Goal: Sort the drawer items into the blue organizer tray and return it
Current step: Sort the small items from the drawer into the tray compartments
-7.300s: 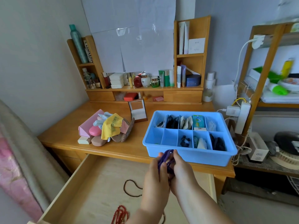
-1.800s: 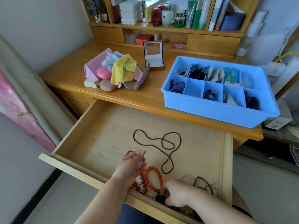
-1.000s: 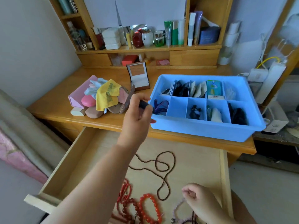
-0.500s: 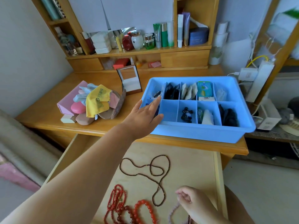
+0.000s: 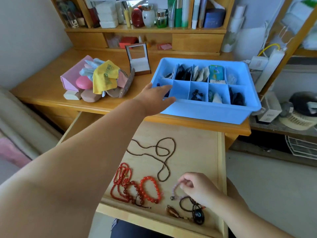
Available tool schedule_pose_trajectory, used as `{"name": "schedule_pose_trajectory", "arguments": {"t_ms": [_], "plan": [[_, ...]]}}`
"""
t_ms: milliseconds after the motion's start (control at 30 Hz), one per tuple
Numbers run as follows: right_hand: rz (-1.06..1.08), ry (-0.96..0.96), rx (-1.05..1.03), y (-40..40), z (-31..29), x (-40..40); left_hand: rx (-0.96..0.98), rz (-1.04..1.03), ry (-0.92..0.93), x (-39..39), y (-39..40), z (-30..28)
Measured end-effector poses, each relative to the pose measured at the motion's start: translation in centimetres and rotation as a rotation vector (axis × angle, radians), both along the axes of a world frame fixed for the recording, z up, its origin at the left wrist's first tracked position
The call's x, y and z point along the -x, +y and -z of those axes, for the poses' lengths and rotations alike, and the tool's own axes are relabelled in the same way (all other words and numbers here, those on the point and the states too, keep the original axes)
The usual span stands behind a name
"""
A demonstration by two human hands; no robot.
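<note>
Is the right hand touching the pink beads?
Touching. The head view shows the right hand's fingertips pinched on the pink beads, lifting one end from the drawer.

A bedroom corner at home, as I saw it through the head camera.

I looked down on a wooden bench [image 5: 51,79] whose shelf hutch [image 5: 145,30] carried cosmetic bottles and jars [image 5: 161,18]. Bead necklaces and bracelets [image 5: 137,188] lay in its open drawer [image 5: 202,152], a small jewellery box [image 5: 139,59] stood open on top, and pink bedding [image 5: 10,152] edged the left.
</note>
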State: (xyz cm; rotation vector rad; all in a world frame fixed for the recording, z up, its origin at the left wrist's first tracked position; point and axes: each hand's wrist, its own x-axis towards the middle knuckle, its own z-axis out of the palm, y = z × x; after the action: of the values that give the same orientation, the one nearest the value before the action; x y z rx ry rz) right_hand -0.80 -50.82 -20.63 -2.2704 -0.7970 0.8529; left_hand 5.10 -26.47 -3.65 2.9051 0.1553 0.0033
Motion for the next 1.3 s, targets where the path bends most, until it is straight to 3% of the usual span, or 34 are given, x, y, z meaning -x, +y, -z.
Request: {"name": "schedule_pose_trajectory", "arguments": {"t_ms": [200, 267, 400, 533, 600, 800, 867, 1000, 1133, 1200, 1300], "plan": [[-0.281, -0.147, 0.066, 1.2, 1.1, 2.2, 0.237, -0.002, -0.572, 6.0, -0.9, 1.8], [-0.378, -0.183, 0.179, 1.9, 1.5, 2.9, 0.285, -0.050, -0.682, 9.0, -1.5, 4.1], [-0.543, -0.351, 0.481, 3.0, 1.7, 3.7, 0.449, -0.219, -0.510, 14.3, -2.7, 10.7], [-0.556, -0.467, 0.486, 3.3, 1.9, 3.6, 0.538, -0.446, -0.351, 17.5, -3.5, 15.6], [-0.484, -0.352, 0.426, 3.0, 1.5, 3.3, 0.578, -0.505, -0.308, 17.9, -3.7, 16.2], [0.141, 0.166, -0.030, 0.6, -0.6, -0.3, 0.602, -0.448, -0.189, 16.5, -4.3, 17.1], [0.163, 0.210, -0.096, 0.0, -1.7, -2.0, 0.626, -0.442, -0.163, 16.0, -4.5, 17.7], [-0.021, 0.213, 0.046, 0.0, -2.7, -3.4, 0.622, -0.425, -0.117, 15.3, -4.7, 18.0], [0.063, 0.322, -0.070, 0.1, -2.7, -4.0, 0.617, -0.415, -0.062, 15.3, -5.1, 18.2], [0.073, 0.259, -0.014, -0.2, -2.8, -4.3, 0.608, -0.406, -0.038, 15.4, -5.3, 18.2], [0.088, -0.060, 0.095, -0.9, -3.6, -5.0, 0.578, -0.379, -0.014, 15.5, -5.4, 18.2]]}}
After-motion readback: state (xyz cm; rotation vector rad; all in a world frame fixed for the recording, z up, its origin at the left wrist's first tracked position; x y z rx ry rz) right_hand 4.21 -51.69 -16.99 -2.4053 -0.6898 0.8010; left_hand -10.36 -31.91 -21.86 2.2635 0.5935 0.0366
